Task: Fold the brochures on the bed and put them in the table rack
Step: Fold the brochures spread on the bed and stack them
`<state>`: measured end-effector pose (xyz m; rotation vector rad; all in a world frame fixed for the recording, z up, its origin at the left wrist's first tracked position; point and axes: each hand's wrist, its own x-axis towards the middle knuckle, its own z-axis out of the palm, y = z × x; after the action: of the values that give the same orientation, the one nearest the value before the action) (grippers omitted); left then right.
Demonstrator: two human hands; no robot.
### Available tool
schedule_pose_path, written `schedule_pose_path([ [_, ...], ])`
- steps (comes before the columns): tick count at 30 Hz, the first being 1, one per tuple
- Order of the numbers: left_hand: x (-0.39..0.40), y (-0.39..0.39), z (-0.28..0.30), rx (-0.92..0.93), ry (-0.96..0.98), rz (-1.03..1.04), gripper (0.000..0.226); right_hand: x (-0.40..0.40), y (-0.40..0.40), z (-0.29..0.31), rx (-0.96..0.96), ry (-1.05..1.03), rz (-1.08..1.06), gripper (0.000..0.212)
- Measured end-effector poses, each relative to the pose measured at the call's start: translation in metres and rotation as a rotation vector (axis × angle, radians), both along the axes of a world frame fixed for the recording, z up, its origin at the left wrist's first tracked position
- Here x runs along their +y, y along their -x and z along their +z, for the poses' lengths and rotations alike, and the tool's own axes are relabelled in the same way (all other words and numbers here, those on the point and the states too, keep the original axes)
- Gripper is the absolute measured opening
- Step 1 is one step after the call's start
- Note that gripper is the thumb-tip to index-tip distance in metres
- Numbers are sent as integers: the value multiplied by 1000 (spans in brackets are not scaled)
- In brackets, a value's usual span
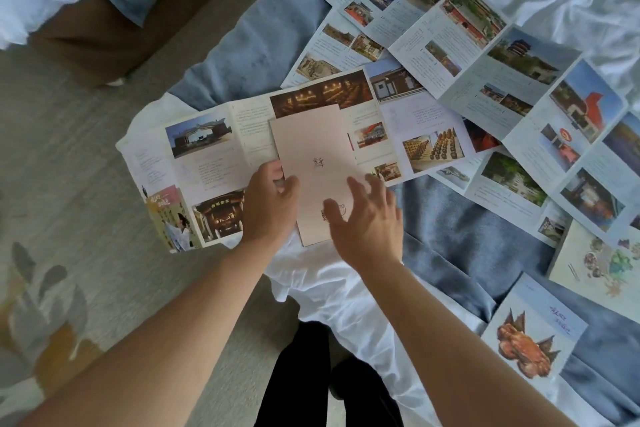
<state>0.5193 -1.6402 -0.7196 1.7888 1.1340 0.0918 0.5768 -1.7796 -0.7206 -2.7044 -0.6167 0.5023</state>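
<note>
A pale pink folded brochure [313, 149] lies on top of an unfolded brochure [207, 149] full of photos, at the near corner of the bed. My left hand [268, 204] pinches the pink brochure's left edge between thumb and fingers. Over its lower right part hovers my right hand [363, 218], fingers spread and holding nothing. More unfolded brochures [485, 55] fan out across the bed to the right. No table rack is in view.
A folded brochure with a crab picture [533, 340] and another with a drawn map [602, 263] lie at the right. A blue blanket [256, 42] and white sheet [332, 281] cover the bed. Carpet floor [69, 166] is on the left, my dark trousers [301, 378] below.
</note>
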Motion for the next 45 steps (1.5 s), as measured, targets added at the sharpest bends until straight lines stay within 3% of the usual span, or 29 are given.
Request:
schedule_pose_path([
  [5, -9, -8, 2, -18, 38, 63, 25, -8, -7, -11, 115, 115, 80, 69],
  [11, -21, -31, 16, -68, 237, 189, 18, 6, 2, 9, 112, 27, 34, 95],
  [13, -26, -36, 21, -97, 263, 180, 18, 6, -1, 13, 142, -5, 33, 82],
  [17, -33, -43, 27, -164, 289, 162, 21, 0, -12, 22, -10, -169, -47, 30],
  [22, -52, -53, 22, -145, 324, 163, 22, -25, -35, 46, -103, -285, -99, 34],
  [28, -95, -75, 19, -35, 255, -30, 65, -80, -52, 59, 87, -503, -292, 66],
  [31, -121, -83, 21, -30, 142, -148, 75, -117, -52, 55, 147, -508, -399, 82],
  [35, -161, -82, 18, -73, -87, -457, 70, -175, -46, 44, 181, -456, -557, 92],
  [38, -202, -74, 16, -106, -143, -682, 76, -223, -31, 36, 209, -384, -626, 94],
  [42, -257, -59, 13, -115, -230, -881, 54, -283, 2, 31, 202, -255, -705, 88],
  [45, -285, -50, 9, -77, -186, -964, 34, -315, 26, 27, 218, -198, -730, 79],
])
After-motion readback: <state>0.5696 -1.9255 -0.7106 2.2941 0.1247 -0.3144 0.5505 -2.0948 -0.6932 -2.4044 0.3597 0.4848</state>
